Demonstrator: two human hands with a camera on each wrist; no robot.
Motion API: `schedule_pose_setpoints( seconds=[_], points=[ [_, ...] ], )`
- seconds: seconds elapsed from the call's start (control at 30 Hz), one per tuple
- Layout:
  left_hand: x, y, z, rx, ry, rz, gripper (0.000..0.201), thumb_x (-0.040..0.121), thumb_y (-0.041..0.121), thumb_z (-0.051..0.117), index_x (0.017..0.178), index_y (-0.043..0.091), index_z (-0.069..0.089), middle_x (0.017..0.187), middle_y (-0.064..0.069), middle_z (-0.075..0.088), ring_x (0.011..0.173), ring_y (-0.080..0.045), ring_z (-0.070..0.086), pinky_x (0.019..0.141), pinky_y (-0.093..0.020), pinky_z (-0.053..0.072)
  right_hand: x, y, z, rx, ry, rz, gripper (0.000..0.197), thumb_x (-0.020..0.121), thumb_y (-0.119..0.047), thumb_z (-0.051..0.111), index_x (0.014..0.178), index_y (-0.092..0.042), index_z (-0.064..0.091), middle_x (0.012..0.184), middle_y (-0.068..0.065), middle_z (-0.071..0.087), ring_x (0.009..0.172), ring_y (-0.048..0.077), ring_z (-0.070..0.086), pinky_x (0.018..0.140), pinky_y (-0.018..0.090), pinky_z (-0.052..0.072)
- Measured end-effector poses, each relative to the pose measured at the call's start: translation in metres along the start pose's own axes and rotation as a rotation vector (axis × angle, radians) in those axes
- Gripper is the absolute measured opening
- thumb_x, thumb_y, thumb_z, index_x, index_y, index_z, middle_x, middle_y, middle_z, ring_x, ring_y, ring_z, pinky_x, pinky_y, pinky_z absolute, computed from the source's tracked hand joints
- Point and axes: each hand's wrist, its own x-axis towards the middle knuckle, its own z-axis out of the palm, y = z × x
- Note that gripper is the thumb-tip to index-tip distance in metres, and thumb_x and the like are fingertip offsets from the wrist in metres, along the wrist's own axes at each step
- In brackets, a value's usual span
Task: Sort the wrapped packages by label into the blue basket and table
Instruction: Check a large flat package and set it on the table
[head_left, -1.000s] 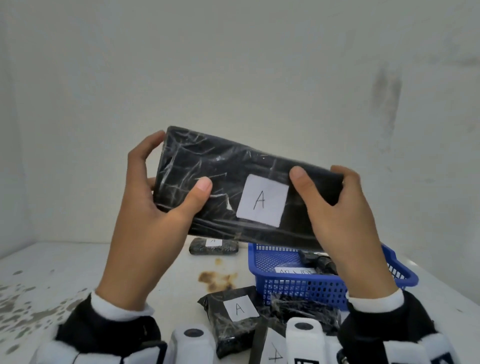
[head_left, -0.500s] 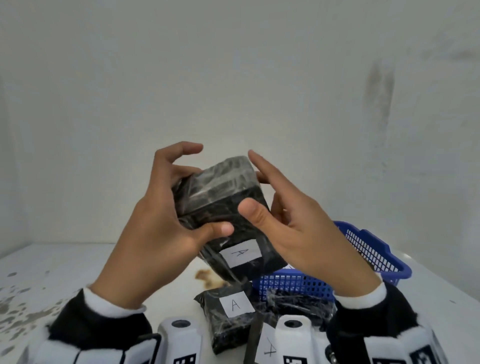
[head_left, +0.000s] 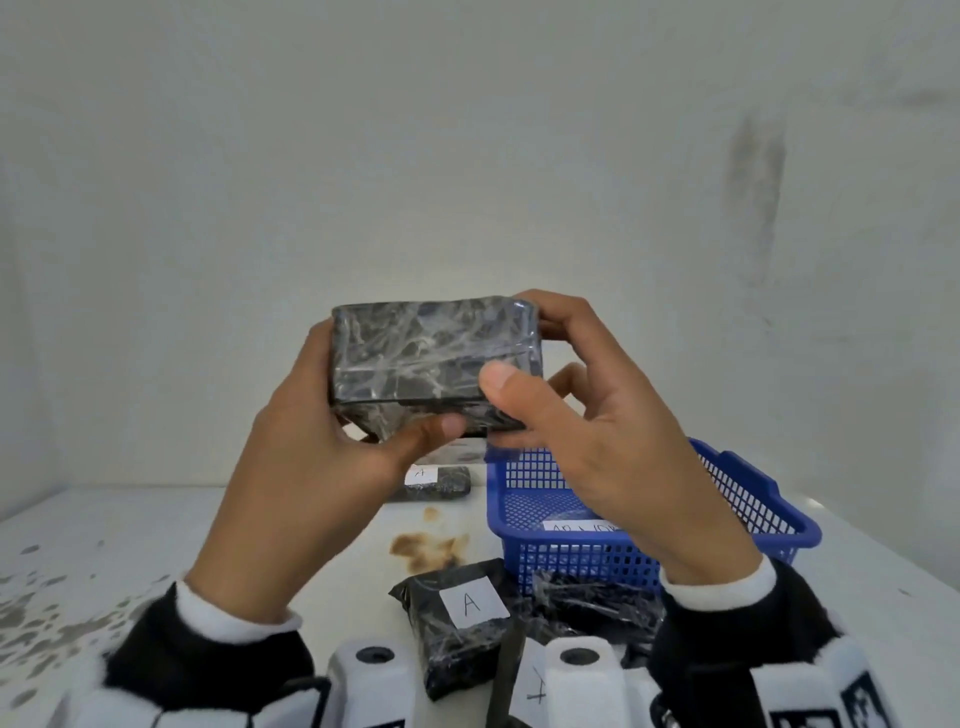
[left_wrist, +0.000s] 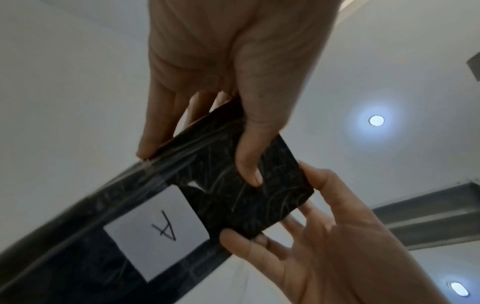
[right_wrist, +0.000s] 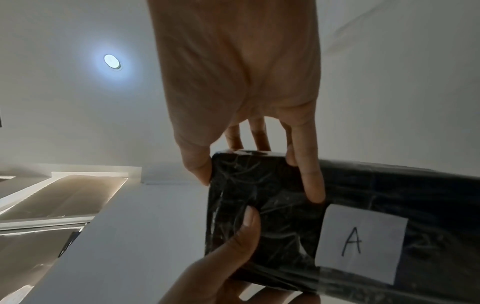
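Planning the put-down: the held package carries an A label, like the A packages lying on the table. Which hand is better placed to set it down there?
Probably left. The left hand grips the held package over bare table; the right hand hovers above the blue basket.

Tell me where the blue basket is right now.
In the head view the blue basket sits on the white table at right, below the right hand, with wrapped packages lying against its near wall.
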Motion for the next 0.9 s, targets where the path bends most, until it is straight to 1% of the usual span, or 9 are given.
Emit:
schedule_pose_setpoints(
  seconds=[0.07, 0.17, 0.27, 0.33, 0.43, 0.53, 0.67, 0.83, 0.9],
  points=[
    [0.001, 0.001, -0.006, -0.092, -0.074, -0.032, 0.065, 0.057, 0.065, 0.079, 0.114, 0.048, 0.053, 0.104, 0.033, 0.066, 0.094, 0.010, 0.064, 0.082, -0.017, 0.048, 0.000, -0.001, 0.000, -0.006, 0.010, -0.002, 0.047, 0.076, -0.062, 0.063, 0.120, -0.047, 0.056, 0.118, -0.020, 0.058, 0.088, 0.024, 0.063, 0.077, 0.046, 0.061],
    [0.000, 0.003, -0.007, -0.288, -0.125, -0.060, 0.050, 0.070, 0.058, 0.063, 0.116, 0.037, 0.061, 0.108, 0.012, 0.072, 0.098, -0.008, 0.068, 0.092, -0.042, 0.052, -0.001, -0.001, -0.002, 0.052, 0.010, 0.021, 0.049, 0.073, -0.059, 0.066, 0.118, -0.042, 0.060, 0.120, -0.015, 0.058, 0.094, 0.030, 0.063, 0.072, 0.042, 0.063],
    [0.000, 0.004, -0.004, -0.378, -0.140, -0.054, 0.035, 0.084, 0.034, 0.064, 0.118, 0.026, 0.060, 0.102, 0.009, 0.072, 0.095, -0.007, 0.069, 0.086, -0.029, 0.056, -0.002, -0.002, -0.004, 0.144, 0.002, 0.029, 0.046, 0.072, -0.052, 0.072, 0.115, -0.038, 0.062, 0.121, -0.007, 0.058, 0.098, 0.036, 0.060, 0.068, 0.038, 0.064],
    [0.001, 0.004, -0.004, -0.373, -0.142, -0.017, 0.037, 0.083, 0.033, 0.067, 0.119, 0.025, 0.059, 0.102, 0.010, 0.072, 0.094, -0.006, 0.069, 0.083, -0.019, 0.053, -0.002, -0.002, -0.007, 0.152, 0.000, 0.002, 0.044, 0.072, -0.048, 0.074, 0.113, -0.037, 0.062, 0.119, -0.006, 0.058, 0.094, 0.035, 0.058, 0.069, 0.039, 0.064],
    [0.002, 0.003, -0.004, -0.366, -0.137, -0.006, 0.055, 0.071, 0.048, 0.065, 0.122, 0.027, 0.057, 0.111, 0.006, 0.071, 0.099, -0.011, 0.069, 0.085, -0.023, 0.054, -0.002, 0.000, -0.009, 0.132, 0.000, -0.016, 0.045, 0.069, -0.049, 0.077, 0.110, -0.039, 0.061, 0.117, -0.008, 0.058, 0.084, 0.025, 0.061, 0.073, 0.042, 0.063],
    [0.002, 0.000, -0.003, -0.389, -0.104, -0.030, 0.054, 0.067, 0.053, 0.065, 0.114, 0.028, 0.059, 0.105, 0.003, 0.073, 0.093, -0.012, 0.071, 0.085, -0.032, 0.053, -0.002, 0.002, -0.006, 0.121, -0.012, -0.008, 0.044, 0.067, -0.049, 0.078, 0.106, -0.039, 0.060, 0.114, -0.009, 0.058, 0.081, 0.023, 0.060, 0.071, 0.043, 0.063],
    [0.004, -0.003, -0.002, -0.428, -0.061, -0.063, 0.044, 0.073, 0.040, 0.076, 0.110, 0.023, 0.059, 0.096, 0.004, 0.072, 0.080, -0.007, 0.070, 0.072, -0.020, 0.054, -0.001, 0.003, -0.003, 0.133, -0.019, -0.003, 0.039, 0.068, -0.049, 0.078, 0.101, -0.038, 0.060, 0.110, -0.010, 0.060, 0.078, 0.017, 0.061, 0.070, 0.042, 0.063],
    [0.003, 0.000, -0.001, -0.473, -0.029, -0.086, 0.038, 0.078, 0.041, 0.067, 0.109, 0.022, 0.057, 0.092, 0.005, 0.067, 0.072, -0.006, 0.069, 0.066, -0.016, 0.051, -0.001, 0.000, 0.002, 0.192, 0.012, 0.024, 0.025, 0.078, -0.048, 0.080, 0.090, -0.037, 0.061, 0.113, 0.009, 0.060, 0.086, 0.045, 0.057, 0.067, 0.031, 0.060],
    [0.003, 0.000, 0.000, -0.467, -0.005, -0.091, 0.040, 0.076, 0.045, 0.070, 0.108, 0.023, 0.058, 0.092, 0.005, 0.068, 0.071, -0.006, 0.069, 0.064, -0.016, 0.052, 0.000, -0.001, 0.003, 0.172, 0.027, 0.011, 0.023, 0.079, -0.054, 0.075, 0.086, -0.038, 0.060, 0.107, 0.007, 0.064, 0.090, 0.047, 0.060, 0.066, 0.030, 0.056]
  ],
)
